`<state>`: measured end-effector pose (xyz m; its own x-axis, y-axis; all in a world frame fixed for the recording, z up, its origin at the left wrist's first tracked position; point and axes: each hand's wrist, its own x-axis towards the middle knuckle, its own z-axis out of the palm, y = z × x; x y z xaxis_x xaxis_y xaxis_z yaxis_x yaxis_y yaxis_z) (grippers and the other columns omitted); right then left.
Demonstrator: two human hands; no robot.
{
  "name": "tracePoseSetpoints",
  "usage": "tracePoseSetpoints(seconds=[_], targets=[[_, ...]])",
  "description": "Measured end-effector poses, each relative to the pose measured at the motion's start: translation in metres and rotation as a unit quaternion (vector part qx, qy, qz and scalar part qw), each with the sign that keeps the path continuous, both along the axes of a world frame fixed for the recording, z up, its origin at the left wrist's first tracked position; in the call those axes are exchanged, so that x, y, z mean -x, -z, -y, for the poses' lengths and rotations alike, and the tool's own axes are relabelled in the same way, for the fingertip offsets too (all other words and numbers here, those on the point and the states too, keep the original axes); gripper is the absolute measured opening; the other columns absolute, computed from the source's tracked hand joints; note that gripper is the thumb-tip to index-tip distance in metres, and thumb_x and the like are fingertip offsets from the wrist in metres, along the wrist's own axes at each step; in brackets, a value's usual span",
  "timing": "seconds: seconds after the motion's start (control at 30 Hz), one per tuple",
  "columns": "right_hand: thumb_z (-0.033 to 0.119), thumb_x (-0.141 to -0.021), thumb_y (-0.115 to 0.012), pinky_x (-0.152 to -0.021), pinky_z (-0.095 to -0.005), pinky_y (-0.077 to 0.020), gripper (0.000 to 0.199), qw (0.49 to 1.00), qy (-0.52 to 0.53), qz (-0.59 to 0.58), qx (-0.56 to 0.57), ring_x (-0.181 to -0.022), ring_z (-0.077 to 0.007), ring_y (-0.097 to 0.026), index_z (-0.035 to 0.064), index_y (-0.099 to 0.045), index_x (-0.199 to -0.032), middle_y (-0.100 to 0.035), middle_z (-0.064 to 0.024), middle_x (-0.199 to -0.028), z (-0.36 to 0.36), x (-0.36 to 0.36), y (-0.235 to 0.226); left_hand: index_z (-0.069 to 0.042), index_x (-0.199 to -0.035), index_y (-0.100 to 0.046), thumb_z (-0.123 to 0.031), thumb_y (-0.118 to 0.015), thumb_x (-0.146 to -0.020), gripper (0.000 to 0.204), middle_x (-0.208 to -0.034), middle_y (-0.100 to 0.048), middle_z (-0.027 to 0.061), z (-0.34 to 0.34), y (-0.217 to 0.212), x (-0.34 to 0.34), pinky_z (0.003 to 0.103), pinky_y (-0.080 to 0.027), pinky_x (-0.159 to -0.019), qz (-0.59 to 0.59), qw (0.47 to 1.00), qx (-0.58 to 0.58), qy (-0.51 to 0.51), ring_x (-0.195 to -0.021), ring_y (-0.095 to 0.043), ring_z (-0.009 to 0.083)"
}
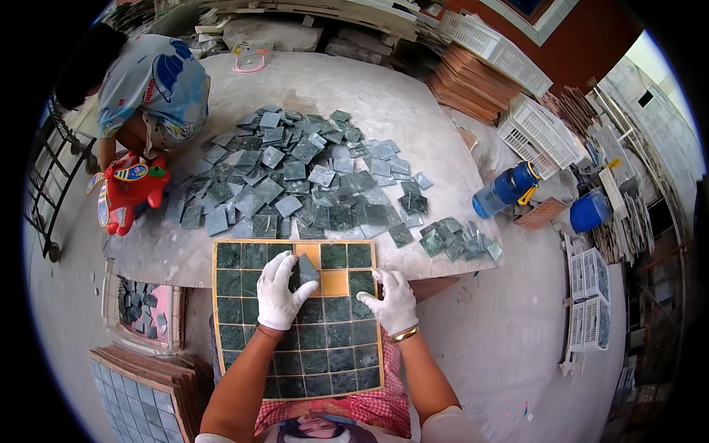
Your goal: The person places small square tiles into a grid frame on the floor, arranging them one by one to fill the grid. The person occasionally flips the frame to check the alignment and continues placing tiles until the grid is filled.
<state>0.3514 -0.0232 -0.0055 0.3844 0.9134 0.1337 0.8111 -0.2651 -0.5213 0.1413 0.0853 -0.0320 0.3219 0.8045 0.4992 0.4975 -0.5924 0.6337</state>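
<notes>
A square tray (298, 399) with a thin yellow rim rests over my lap against the work table, filled with rows of dark green stone tiles (314, 362). Two yellow squares of its base (334, 283) show bare near the far side. My left hand (279, 292), in a white glove, pinches a grey-green tile (305, 272), tilted over the far rows. Gloved as well, my right hand (393, 301) rests at the tray's right rim with thumb and forefinger apart, touching the edge of a tile (361, 283) there.
A heap of loose tiles (295, 170) covers the table (354, 81), with a smaller pile (454, 238) at right. Beyond stands a blue water jug (506, 188). At left a person (155, 88) bends over a red toy plane (129, 192). Tiled sheets (140, 395) are stacked lower left.
</notes>
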Motion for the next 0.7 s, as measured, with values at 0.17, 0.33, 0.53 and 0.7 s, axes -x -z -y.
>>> tracePoseSetpoints(seconds=[0.17,0.33,0.53,0.7], targets=[[0.035,-0.070,-0.077,-0.076,-0.0435,-0.0493,0.048,0.989,0.144,0.019,-0.033,-0.090,-0.0329,-0.061,0.0090,-0.059,-0.107,-0.061,-0.0113,-0.100,-0.016,0.000,0.021,0.000,-0.111,-0.057,-0.036,-0.076,-0.071,0.057,-0.115,-0.058,0.0189,-0.001,-0.004,-0.001,0.040,-0.049,-0.085,-0.001,1.000,-0.004,0.007,-0.102,-0.057,0.0357],[0.030,-0.073,-0.076,-0.071,-0.0421,-0.0494,0.036,0.993,0.065,-0.032,-0.094,-0.085,-0.0312,-0.061,0.0100,-0.061,-0.099,-0.061,-0.0085,-0.094,-0.013,0.004,0.009,0.000,-0.111,-0.058,-0.035,-0.076,-0.071,0.057,-0.115,-0.058,0.0187,0.001,-0.002,0.002,0.040,-0.049,-0.085,-0.005,1.000,0.003,0.000,-0.103,-0.057,0.0355],[0.024,-0.079,-0.069,-0.071,-0.0377,-0.0493,0.021,0.994,-0.076,-0.074,0.003,-0.080,-0.0281,-0.062,0.0083,-0.065,-0.092,-0.063,-0.0088,-0.087,-0.023,-0.012,-0.002,-0.002,-0.113,-0.056,-0.038,-0.076,-0.070,0.059,-0.114,-0.058,0.0171,-0.001,0.002,-0.001,0.041,-0.048,-0.086,-0.007,1.000,-0.008,0.005,-0.103,-0.057,0.0345],[0.022,-0.080,-0.067,-0.079,-0.0382,-0.0493,0.027,1.000,0.007,-0.012,0.026,-0.094,-0.0303,-0.062,0.0073,-0.066,-0.102,-0.065,-0.0122,-0.099,-0.075,-0.054,-0.026,-0.001,-0.111,-0.056,-0.041,-0.075,-0.072,0.059,-0.113,-0.058,0.0181,-0.001,-0.001,-0.001,0.041,-0.050,-0.081,-0.014,0.999,-0.032,0.007,-0.099,-0.058,0.0353]])
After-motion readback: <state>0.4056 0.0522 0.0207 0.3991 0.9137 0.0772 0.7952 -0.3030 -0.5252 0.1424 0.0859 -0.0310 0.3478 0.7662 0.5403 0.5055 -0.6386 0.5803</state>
